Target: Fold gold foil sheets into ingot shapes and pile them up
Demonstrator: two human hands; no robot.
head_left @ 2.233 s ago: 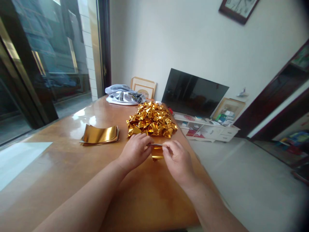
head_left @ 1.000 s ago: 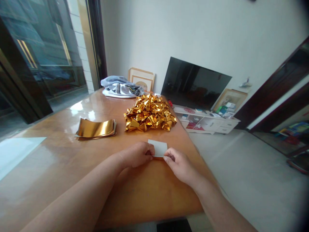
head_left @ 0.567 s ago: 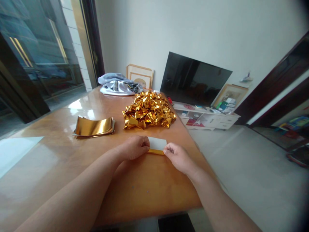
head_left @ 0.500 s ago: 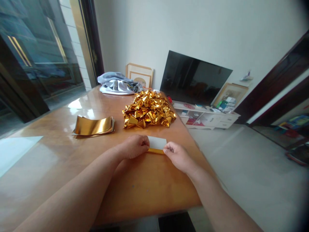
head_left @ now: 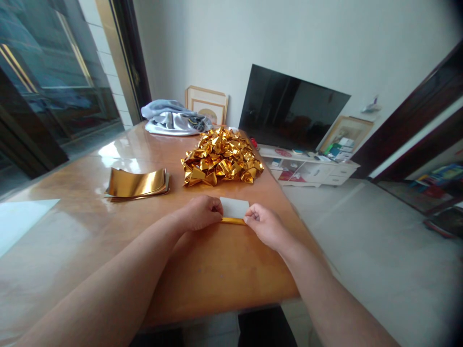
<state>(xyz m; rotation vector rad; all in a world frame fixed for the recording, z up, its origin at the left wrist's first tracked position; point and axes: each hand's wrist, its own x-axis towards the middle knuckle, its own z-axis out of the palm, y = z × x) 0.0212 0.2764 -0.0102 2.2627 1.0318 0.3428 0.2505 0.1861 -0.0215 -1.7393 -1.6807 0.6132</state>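
A sheet of gold foil paper (head_left: 234, 208) lies on the wooden table, its pale back facing up and a narrow gold strip folded along the near edge. My left hand (head_left: 202, 212) is closed, pinching the left end of that fold. At the right end, my right hand (head_left: 263, 224) pinches the same fold between thumb and fingers. Just beyond the hands rises a heap of folded gold foil pieces (head_left: 222, 161). To the left sits a stack of gold foil sheets (head_left: 136, 184), slightly curled. The undersides of the fingers are hidden.
Bundled grey-blue cloth (head_left: 173, 118) rests at the table's far end. A pale translucent sheet (head_left: 25, 219) lies at the left. The table's (head_left: 217, 279) right edge runs close past my right hand. Beyond it stand a white cabinet (head_left: 314, 172) and a television (head_left: 289, 108).
The gold fold along the sheet's near edge looks narrower and flatter now. Both hands keep their pinch at its ends. The whole view has shifted slightly.
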